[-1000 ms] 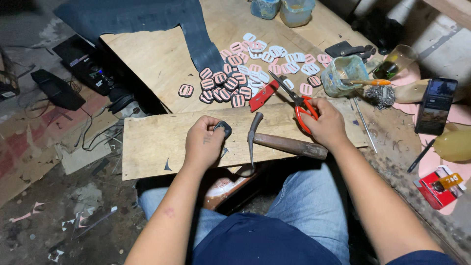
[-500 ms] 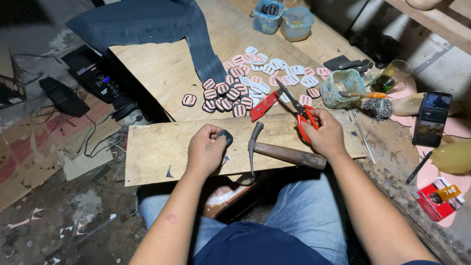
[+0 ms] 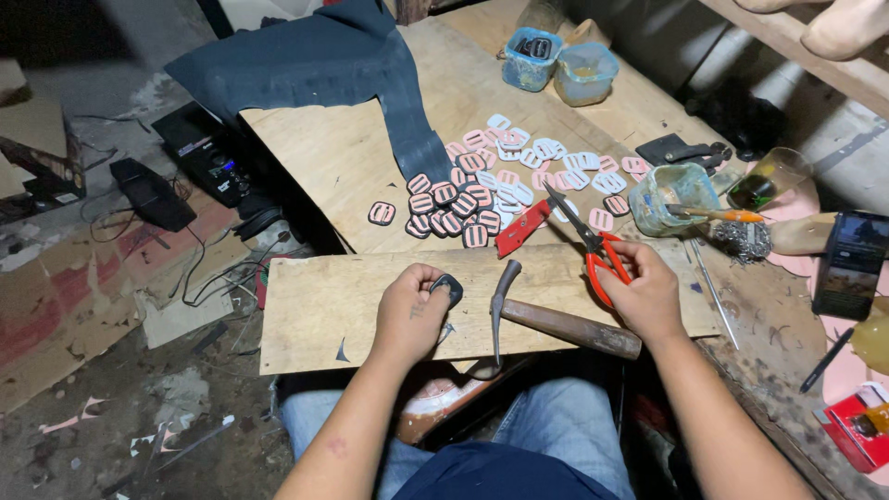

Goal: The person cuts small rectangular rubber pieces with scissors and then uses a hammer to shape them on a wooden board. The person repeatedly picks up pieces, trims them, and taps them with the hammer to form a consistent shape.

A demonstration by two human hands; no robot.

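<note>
Left hand (image 3: pixel 407 310) pinched around dark buckle piece (image 3: pixel 451 289) on wooden board (image 3: pixel 315 310). Right hand (image 3: pixel 645 292) closed on red-handled scissors (image 3: pixel 593 243). Hammer (image 3: pixel 546 319) between hands.

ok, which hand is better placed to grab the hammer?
Probably the right hand: it sits just above the hammer handle's end, though it holds red scissors. The left hand is nearer the head, but pinches a small dark piece.

Bright light is falling from above onto the pale wooden workboard (image 3: pixel 315 310), while the surrounding concrete floor (image 3: pixel 139 407) is sinking into dim, grainy shadow; edges are bending slightly.
</note>
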